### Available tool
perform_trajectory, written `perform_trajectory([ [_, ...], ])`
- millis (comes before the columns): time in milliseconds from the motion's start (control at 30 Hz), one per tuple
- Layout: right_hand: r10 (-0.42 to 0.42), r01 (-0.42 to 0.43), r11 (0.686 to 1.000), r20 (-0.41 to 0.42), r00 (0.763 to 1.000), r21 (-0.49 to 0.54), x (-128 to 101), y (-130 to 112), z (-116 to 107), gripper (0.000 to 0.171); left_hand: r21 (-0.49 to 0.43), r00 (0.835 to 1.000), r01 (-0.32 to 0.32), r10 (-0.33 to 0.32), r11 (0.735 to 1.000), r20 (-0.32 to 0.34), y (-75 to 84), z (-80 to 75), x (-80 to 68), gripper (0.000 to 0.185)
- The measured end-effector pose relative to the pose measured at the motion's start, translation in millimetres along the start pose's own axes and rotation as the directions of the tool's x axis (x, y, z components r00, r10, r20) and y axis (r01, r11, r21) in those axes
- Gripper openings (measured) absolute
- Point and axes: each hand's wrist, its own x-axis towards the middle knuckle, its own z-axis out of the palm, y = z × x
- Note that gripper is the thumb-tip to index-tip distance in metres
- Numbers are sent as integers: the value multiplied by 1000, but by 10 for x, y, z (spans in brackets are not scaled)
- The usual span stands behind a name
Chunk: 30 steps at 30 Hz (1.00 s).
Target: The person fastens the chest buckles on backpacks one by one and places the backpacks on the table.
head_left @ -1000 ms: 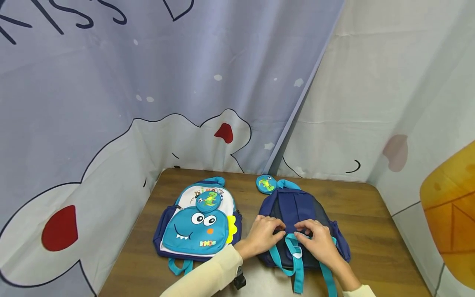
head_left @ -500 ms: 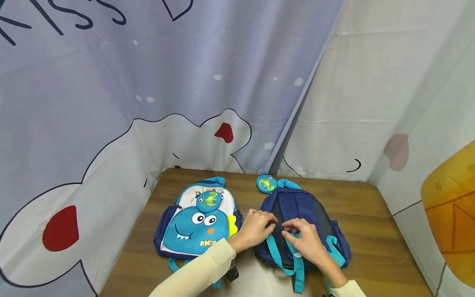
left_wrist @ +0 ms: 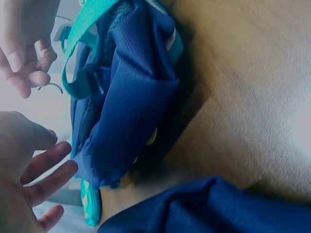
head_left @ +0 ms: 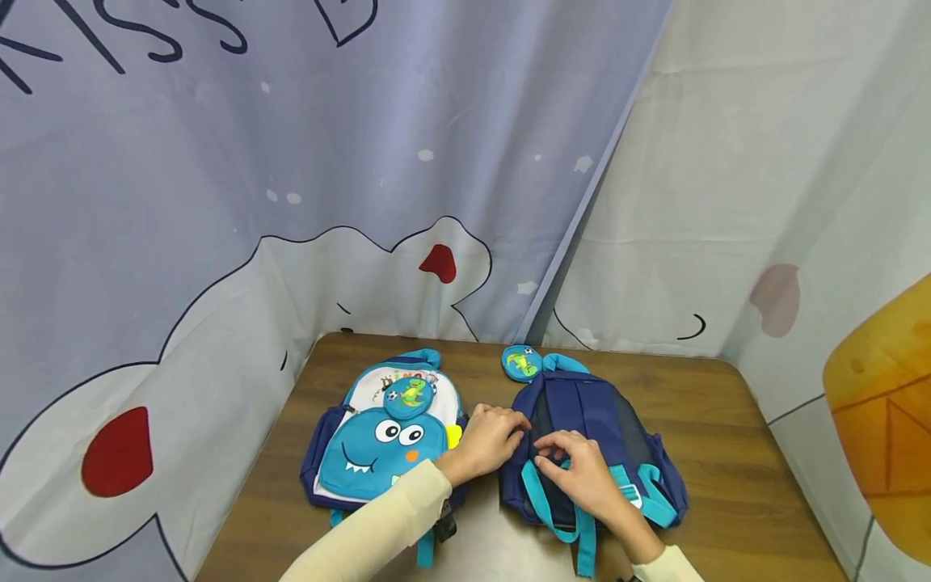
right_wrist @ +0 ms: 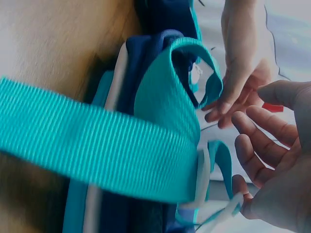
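A navy child's backpack (head_left: 585,404) lies back side up on the table, its turquoise straps (head_left: 539,493) loose over the lower part. My left hand (head_left: 489,440) hovers by the backpack's left edge, fingers bent loosely and holding nothing. Over the lower middle of the same backpack is my right hand (head_left: 582,473), its fingers relaxed. In the left wrist view the fingers of the left hand (left_wrist: 36,174) are spread beside the navy side pocket (left_wrist: 129,97). The right wrist view shows the right hand (right_wrist: 277,141) with slack fingers near a turquoise strap (right_wrist: 97,143) and its white buckle (right_wrist: 203,177).
A second backpack (head_left: 393,461), with a blue dinosaur face, lies front up at the left, partly behind my left sleeve (head_left: 378,521). A round dinosaur pouch (head_left: 521,364) sits at the navy backpack's top. The wooden table (head_left: 735,453) ends against printed curtains (head_left: 364,162).
Both hands have moved left across the navy backpack, away from the straps in its middle. The right-hand strap and its buckle now lie folded toward the right side.
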Motion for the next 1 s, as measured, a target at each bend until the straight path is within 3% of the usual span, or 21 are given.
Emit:
perform_trajectory([
  [533,-23,15,993,70,997,114,18,-226,277,19,27,998,-16,14,1000,65,-279,-114,9,18],
  [767,-8,-11,989,127,992,149,44,-322,384,16,38,995,-4,0,999,101,-420,-154,23,25],
  [1000,-49,26,988,147,988,155,67,-376,492,16,41,990,27,-33,999,141,-578,-206,55,30],
])
